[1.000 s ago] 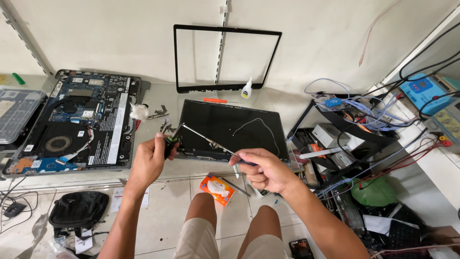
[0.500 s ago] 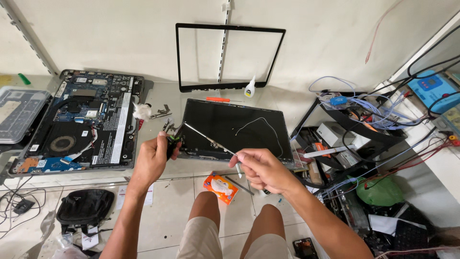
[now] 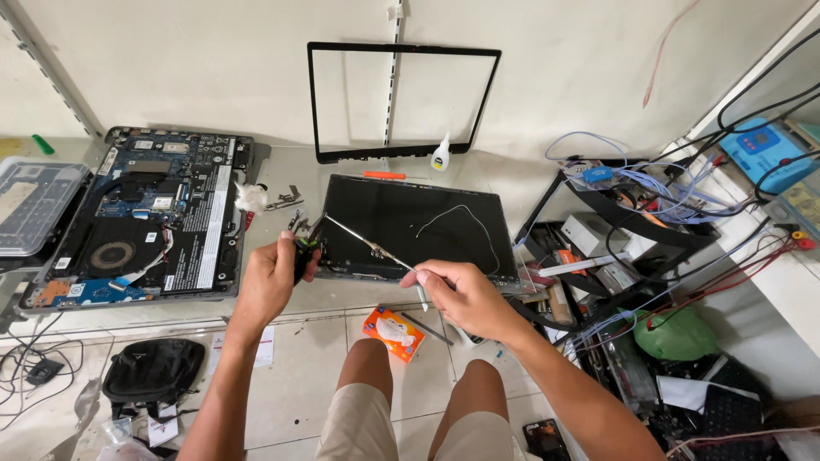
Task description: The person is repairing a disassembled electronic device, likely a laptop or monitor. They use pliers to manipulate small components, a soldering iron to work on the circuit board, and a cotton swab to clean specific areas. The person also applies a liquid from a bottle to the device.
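My left hand [image 3: 269, 282] grips green-handled pliers [image 3: 304, 249], whose jaws clamp one end of a thin metal hinge strip [image 3: 363, 242]. My right hand [image 3: 465, 294] pinches the strip's other end. The strip runs slanted just above the near left edge of a black laptop lid panel [image 3: 427, 226]. The panel lies flat on the low ledge with a thin white wire [image 3: 465, 218] across it. My bare knees are below the hands.
An opened laptop base [image 3: 145, 218] with its boards and fan exposed lies at the left, beside a clear tray [image 3: 34, 205]. A black screen bezel [image 3: 401, 154] leans on the wall next to a small glue bottle [image 3: 440, 155]. Cluttered cables and shelves [image 3: 649, 205] are at the right. An orange packet [image 3: 393, 333] and a black bag [image 3: 154, 371] lie on the floor.
Both hands keep the same hold on the pliers and the strip. Only the view has shifted a little.
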